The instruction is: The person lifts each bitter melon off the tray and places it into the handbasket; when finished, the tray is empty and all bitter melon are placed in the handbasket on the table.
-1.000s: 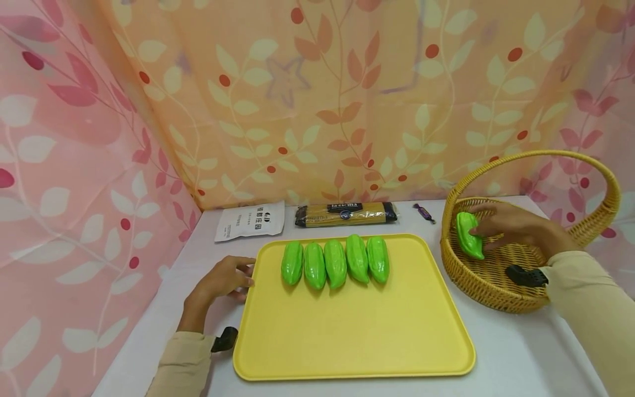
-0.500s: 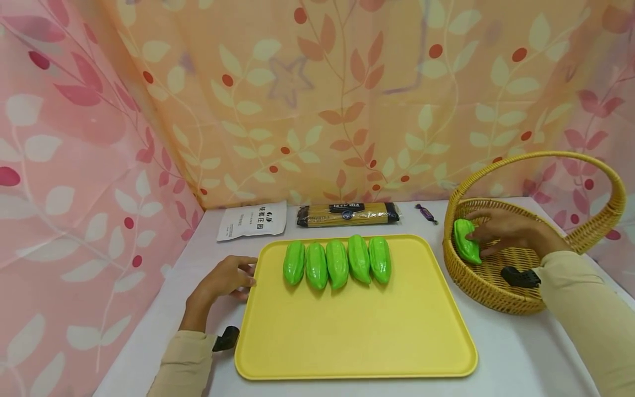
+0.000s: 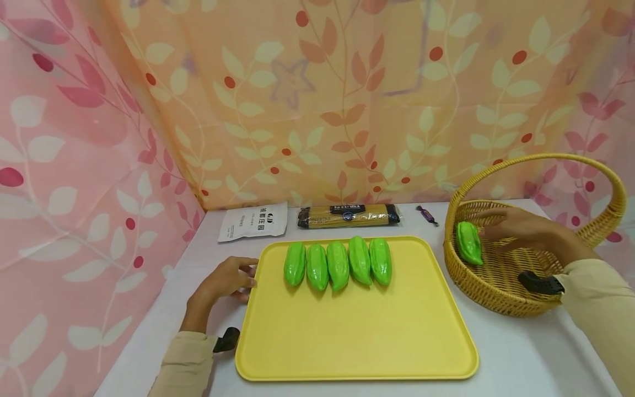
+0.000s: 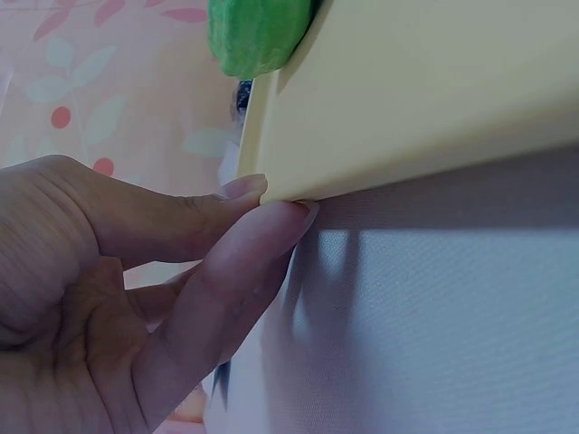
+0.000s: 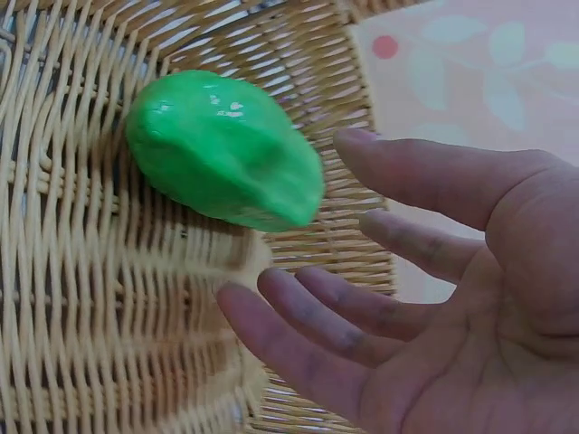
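In the head view a shiny green bitter melon (image 3: 468, 242) lies against the left inner wall of a round wicker basket (image 3: 478, 289). Over the basket, my right hand (image 3: 533, 231) has its fingers spread, a small gap from the melon; the right wrist view shows the palm holding nothing. At the left, my left hand (image 3: 223, 280) pinches the edge of a yellow tray (image 3: 357, 336) between thumb and fingers, plain in the left wrist view. Along the tray's far side several more bitter melons (image 3: 338, 266) lie side by side in a row.
Behind the tray lie a white printed packet (image 3: 253, 222), a long pack of spaghetti (image 3: 347, 215) and a small purple wrapped candy (image 3: 426, 215). The basket's tall handle (image 3: 545, 157) arches above my right hand. Patterned cloth (image 3: 317, 110) hangs along the back and sides.
My right hand lowered the bitter melon into the basket, let go of it and drew back to the right. The left hand stays at the tray's edge.
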Demonstrator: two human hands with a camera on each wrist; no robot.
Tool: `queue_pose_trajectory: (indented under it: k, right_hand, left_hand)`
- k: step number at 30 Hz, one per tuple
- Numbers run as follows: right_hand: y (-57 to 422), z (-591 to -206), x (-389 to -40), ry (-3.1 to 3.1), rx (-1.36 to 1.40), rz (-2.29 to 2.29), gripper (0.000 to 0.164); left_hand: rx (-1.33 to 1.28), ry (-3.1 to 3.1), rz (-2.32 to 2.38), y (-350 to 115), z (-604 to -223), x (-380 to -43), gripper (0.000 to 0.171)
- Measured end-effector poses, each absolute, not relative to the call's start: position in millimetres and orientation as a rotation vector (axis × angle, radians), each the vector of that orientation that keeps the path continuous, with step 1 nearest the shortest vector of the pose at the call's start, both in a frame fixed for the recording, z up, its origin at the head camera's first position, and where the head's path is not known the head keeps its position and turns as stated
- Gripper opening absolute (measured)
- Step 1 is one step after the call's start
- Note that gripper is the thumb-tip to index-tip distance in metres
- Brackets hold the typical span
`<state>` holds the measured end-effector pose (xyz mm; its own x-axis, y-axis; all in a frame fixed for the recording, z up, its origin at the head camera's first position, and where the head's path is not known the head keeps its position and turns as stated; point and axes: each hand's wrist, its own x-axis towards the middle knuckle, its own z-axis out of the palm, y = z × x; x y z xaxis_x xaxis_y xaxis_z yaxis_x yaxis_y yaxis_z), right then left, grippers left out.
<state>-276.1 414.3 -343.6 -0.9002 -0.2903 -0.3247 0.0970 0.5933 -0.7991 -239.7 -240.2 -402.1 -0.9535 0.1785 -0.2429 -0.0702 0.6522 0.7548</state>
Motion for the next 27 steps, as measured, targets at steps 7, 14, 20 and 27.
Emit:
queue_pose_trajectory:
  k: [7, 14, 20, 27]
  right_hand:
    - [409, -331, -256, 2.56, -0.189, -1.191, 0.076]
    - [395, -330, -229, 2.714, -0.346, -1.242, 0.066]
    - [374, -331, -208, 2.714, -0.457, -1.394, 0.055]
    - [339, -331, -194, 2.607, -0.468, -1.494, 0.049]
  left_hand:
    - [0.086, 2.57, 1.209, -240, -402, -239, 0.061]
    - [0.081, 2.564, 1.211, -239, -400, -238, 0.061]
    - [0.079, 2.561, 1.21, -239, -398, -238, 0.062]
    - [0.072, 2.547, 1.221, -239, -399, -238, 0.062]
